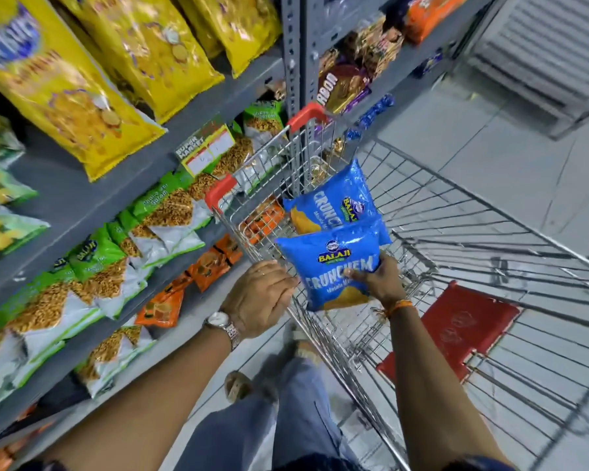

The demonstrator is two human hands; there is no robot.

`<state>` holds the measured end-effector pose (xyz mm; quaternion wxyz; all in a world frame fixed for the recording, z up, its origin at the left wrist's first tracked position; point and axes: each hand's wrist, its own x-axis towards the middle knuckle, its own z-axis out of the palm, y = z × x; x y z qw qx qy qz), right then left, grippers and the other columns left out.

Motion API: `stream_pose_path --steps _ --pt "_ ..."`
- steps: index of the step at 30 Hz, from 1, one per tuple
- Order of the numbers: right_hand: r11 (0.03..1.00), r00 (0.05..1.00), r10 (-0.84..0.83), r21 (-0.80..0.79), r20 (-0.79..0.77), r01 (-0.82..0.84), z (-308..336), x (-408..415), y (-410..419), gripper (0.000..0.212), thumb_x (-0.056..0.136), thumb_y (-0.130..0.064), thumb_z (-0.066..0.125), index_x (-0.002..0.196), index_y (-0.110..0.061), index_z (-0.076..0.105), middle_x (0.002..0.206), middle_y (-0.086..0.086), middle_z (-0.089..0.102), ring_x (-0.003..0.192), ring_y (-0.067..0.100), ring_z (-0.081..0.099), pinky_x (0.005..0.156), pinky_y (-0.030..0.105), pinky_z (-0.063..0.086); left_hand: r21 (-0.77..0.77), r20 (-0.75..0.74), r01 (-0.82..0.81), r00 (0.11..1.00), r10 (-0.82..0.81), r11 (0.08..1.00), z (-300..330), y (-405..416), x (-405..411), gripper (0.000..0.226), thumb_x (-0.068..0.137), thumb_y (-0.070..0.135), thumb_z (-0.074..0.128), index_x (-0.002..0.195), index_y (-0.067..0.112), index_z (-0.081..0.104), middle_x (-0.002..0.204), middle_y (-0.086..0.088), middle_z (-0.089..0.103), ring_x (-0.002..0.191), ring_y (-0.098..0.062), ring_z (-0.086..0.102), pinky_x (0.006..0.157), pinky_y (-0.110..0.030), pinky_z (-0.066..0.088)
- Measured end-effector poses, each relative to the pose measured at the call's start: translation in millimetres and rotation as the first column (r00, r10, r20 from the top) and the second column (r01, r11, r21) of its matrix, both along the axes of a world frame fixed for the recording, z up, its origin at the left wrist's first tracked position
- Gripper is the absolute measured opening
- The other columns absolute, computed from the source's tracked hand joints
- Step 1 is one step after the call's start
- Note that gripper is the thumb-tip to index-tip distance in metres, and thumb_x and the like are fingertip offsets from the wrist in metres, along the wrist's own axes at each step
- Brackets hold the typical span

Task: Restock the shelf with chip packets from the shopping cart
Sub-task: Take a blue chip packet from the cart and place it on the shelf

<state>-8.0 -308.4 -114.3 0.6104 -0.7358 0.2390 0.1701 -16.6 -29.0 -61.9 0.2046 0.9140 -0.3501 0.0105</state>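
My right hand [380,277] grips a blue Balaji Crunchem chip packet [330,266] by its right side, holding it above the wire shopping cart [473,232]. A second blue packet [334,202] lies just behind it, partly hidden; whether it rests in the cart or is held too I cannot tell. My left hand [259,297], wearing a metal watch, is at the packet's left edge with fingers curled, touching it near the cart's rim. The grey shelf [92,205] runs along the left.
Yellow packets [68,86] fill the upper shelf; green-and-white packets [96,277] and orange packets [211,263] sit lower. A price tag [206,149] hangs on the shelf edge. The cart has red corner guards and a red seat flap [453,331]. Biscuit packs [344,86] line the far shelf.
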Motion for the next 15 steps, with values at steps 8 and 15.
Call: stream_pose_path --steps 8,15 --pt "0.997 0.932 0.073 0.009 0.355 -0.081 144.8 61.8 31.6 0.038 0.071 0.006 0.085 0.107 0.002 0.071 0.1 0.01 0.081 0.087 0.022 0.077 0.073 0.038 0.064 -0.225 0.272 -0.251 0.912 0.308 0.941 119.8 46.8 32.4 0.052 0.107 0.037 0.034 0.142 0.008 0.059 0.151 -0.009 0.053 0.145 -0.022 0.046 0.122 -0.041 0.031" --pt "0.978 0.692 0.034 0.118 0.721 -0.171 330.1 98.4 98.7 0.029 0.068 -0.007 0.087 0.084 -0.029 0.076 0.079 -0.019 0.079 0.073 -0.001 0.073 0.065 0.019 0.059 -0.329 0.64 -0.453 0.538 0.548 0.829 279.9 122.7 45.5 0.053 0.105 0.039 0.035 0.143 0.01 0.058 0.151 -0.005 0.052 0.144 -0.029 0.046 0.122 -0.047 0.028"
